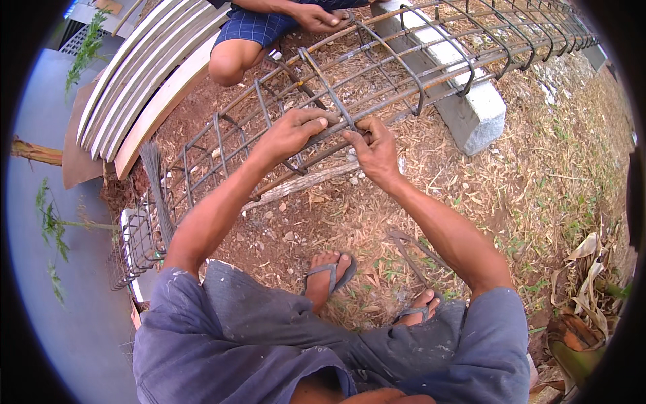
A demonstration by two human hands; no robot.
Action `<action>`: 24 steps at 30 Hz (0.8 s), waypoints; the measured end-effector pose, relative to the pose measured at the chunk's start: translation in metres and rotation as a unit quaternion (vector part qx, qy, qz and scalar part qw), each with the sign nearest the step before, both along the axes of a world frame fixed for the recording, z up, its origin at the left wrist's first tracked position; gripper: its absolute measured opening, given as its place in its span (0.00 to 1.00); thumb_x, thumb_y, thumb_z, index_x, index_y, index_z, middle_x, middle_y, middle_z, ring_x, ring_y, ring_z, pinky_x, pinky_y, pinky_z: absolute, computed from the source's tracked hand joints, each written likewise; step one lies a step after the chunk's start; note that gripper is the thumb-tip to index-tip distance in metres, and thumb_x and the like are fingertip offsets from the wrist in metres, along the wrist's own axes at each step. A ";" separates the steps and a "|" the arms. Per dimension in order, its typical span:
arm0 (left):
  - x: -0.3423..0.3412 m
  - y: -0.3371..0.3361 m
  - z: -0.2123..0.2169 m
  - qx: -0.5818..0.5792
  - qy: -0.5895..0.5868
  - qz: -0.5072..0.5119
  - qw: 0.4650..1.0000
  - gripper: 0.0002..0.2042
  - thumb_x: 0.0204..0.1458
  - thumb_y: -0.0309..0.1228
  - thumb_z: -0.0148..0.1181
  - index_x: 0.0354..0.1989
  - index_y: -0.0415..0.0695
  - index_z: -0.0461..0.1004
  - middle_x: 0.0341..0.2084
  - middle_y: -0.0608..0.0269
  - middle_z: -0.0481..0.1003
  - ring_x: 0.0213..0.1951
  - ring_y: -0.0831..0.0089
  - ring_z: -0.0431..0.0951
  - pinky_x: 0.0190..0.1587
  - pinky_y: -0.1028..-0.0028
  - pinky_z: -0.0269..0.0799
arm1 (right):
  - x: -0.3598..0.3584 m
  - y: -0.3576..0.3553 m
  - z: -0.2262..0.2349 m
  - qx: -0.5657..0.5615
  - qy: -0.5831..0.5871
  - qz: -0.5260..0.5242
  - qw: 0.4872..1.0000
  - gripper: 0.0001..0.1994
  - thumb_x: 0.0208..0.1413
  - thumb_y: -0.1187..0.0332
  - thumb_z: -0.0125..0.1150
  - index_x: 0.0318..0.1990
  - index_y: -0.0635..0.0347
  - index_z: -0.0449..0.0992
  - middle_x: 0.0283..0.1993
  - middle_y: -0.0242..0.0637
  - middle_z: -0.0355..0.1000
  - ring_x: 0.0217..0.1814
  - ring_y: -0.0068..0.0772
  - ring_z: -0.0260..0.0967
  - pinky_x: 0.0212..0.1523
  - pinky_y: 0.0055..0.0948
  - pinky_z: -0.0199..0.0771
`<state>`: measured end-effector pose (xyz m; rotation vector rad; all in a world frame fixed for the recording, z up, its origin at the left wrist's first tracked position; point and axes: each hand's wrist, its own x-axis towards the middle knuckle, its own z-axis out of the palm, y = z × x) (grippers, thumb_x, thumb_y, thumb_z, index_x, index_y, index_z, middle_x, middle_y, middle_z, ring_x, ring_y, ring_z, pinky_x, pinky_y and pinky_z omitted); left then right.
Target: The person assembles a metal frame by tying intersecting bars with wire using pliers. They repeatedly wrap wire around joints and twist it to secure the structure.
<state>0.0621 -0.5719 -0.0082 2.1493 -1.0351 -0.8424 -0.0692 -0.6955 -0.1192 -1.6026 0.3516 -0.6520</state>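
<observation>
A long rebar cage of rusty bars and square stirrups slants across the upper part of the head view. My left hand is closed around one of its lengthwise bars. My right hand is closed at the near corner of a stirrup, thumb and forefinger bent against the steel where it meets the bar. Any tie wire between those fingers is too small to make out. Across the cage, another person's hand rests near a stirrup's far side.
A concrete beam lies under the cage. Curved pale boards lean at the upper left. A bundle of grey wire stands against the cage's left end. Near my sandaled feet, a dark V-shaped tool or rod lies on straw-strewn soil.
</observation>
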 end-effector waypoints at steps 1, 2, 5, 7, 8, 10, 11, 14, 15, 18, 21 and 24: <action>0.011 -0.010 0.000 0.075 0.045 0.014 0.996 0.13 0.57 0.31 0.55 0.48 0.44 0.80 0.43 0.59 0.78 0.46 0.72 0.75 0.50 0.72 0.70 | 0.001 0.004 0.001 -0.031 -0.002 -0.025 0.999 0.17 0.59 0.54 0.62 0.35 0.60 0.70 0.34 0.36 0.66 0.35 0.31 0.67 0.32 0.33 0.70; 0.021 -0.019 -0.006 0.111 0.113 0.010 0.987 0.13 0.58 0.33 0.53 0.46 0.43 0.81 0.42 0.59 0.80 0.43 0.72 0.76 0.50 0.73 0.70 | 0.001 0.010 0.002 -0.062 -0.004 -0.049 0.997 0.17 0.60 0.54 0.61 0.35 0.60 0.69 0.33 0.36 0.65 0.35 0.31 0.67 0.32 0.34 0.70; 0.045 -0.026 -0.008 0.120 0.167 -0.111 0.972 0.13 0.57 0.36 0.56 0.41 0.40 0.81 0.38 0.60 0.80 0.40 0.72 0.76 0.48 0.71 0.70 | 0.005 0.013 -0.002 -0.141 0.004 -0.102 0.985 0.17 0.61 0.52 0.57 0.36 0.58 0.67 0.32 0.35 0.63 0.32 0.31 0.66 0.30 0.35 0.68; 0.054 -0.031 -0.015 0.141 0.160 -0.118 0.970 0.13 0.55 0.37 0.59 0.35 0.39 0.82 0.31 0.62 0.80 0.36 0.71 0.75 0.43 0.70 0.69 | 0.002 0.012 -0.002 -0.141 0.006 -0.104 0.984 0.17 0.61 0.53 0.58 0.36 0.59 0.68 0.32 0.36 0.64 0.31 0.32 0.65 0.30 0.36 0.68; 0.058 -0.029 -0.015 0.148 0.121 -0.127 0.973 0.13 0.53 0.37 0.61 0.32 0.39 0.81 0.28 0.63 0.79 0.34 0.70 0.75 0.40 0.69 0.68 | 0.003 0.012 -0.001 -0.118 0.004 -0.092 0.989 0.16 0.61 0.54 0.59 0.36 0.59 0.69 0.33 0.36 0.64 0.31 0.32 0.65 0.30 0.36 0.68; 0.059 -0.030 -0.012 0.143 0.083 -0.136 0.977 0.12 0.48 0.37 0.66 0.26 0.39 0.80 0.21 0.63 0.74 0.28 0.68 0.71 0.35 0.67 0.64 | 0.001 0.012 0.002 -0.070 0.001 -0.072 0.995 0.16 0.60 0.55 0.60 0.35 0.60 0.70 0.33 0.36 0.64 0.29 0.32 0.65 0.30 0.37 0.68; 0.055 -0.034 -0.011 0.092 -0.014 -0.140 0.986 0.12 0.48 0.36 0.67 0.26 0.39 0.80 0.21 0.60 0.74 0.27 0.67 0.72 0.33 0.66 0.65 | -0.001 0.010 0.005 -0.061 0.005 -0.072 0.996 0.15 0.59 0.56 0.61 0.35 0.60 0.72 0.33 0.37 0.65 0.29 0.33 0.66 0.31 0.37 0.68; 0.020 -0.042 0.011 0.008 -0.253 -0.122 0.960 0.10 0.44 0.32 0.70 0.28 0.36 0.80 0.22 0.57 0.75 0.29 0.68 0.75 0.36 0.65 0.67 | -0.007 0.005 0.017 -0.022 0.028 -0.067 0.997 0.12 0.56 0.61 0.65 0.33 0.61 0.76 0.29 0.35 0.68 0.27 0.30 0.65 0.29 0.33 0.67; 0.015 -0.037 0.017 0.001 -0.269 -0.093 0.959 0.10 0.44 0.32 0.70 0.27 0.36 0.80 0.22 0.57 0.76 0.28 0.68 0.75 0.35 0.65 0.67 | -0.008 0.003 0.023 -0.002 0.044 -0.059 0.997 0.11 0.55 0.63 0.66 0.32 0.62 0.76 0.27 0.32 0.67 0.25 0.27 0.64 0.27 0.30 0.65; -0.008 -0.034 0.025 -0.023 -0.278 -0.006 0.960 0.09 0.44 0.31 0.70 0.27 0.37 0.81 0.23 0.56 0.77 0.27 0.68 0.76 0.33 0.65 0.69 | -0.004 -0.006 0.034 0.165 0.086 -0.030 0.982 0.09 0.52 0.69 0.69 0.32 0.65 0.76 0.22 0.30 0.67 0.21 0.21 0.60 0.23 0.24 0.61; -0.042 -0.026 0.022 -0.056 -0.238 0.077 0.967 0.08 0.44 0.31 0.69 0.28 0.38 0.82 0.24 0.54 0.78 0.26 0.66 0.77 0.32 0.67 0.70 | -0.004 -0.006 0.046 0.363 0.099 -0.004 0.927 0.10 0.48 0.74 0.67 0.36 0.72 0.78 0.28 0.38 0.72 0.26 0.28 0.66 0.25 0.30 0.65; -0.062 -0.021 -0.002 -0.166 -0.253 0.080 0.950 0.05 0.45 0.28 0.67 0.28 0.41 0.83 0.25 0.54 0.79 0.26 0.62 0.79 0.31 0.66 0.72 | -0.010 -0.012 0.050 0.424 0.095 0.012 0.900 0.10 0.52 0.78 0.62 0.41 0.72 0.75 0.27 0.33 0.69 0.22 0.20 0.61 0.17 0.23 0.57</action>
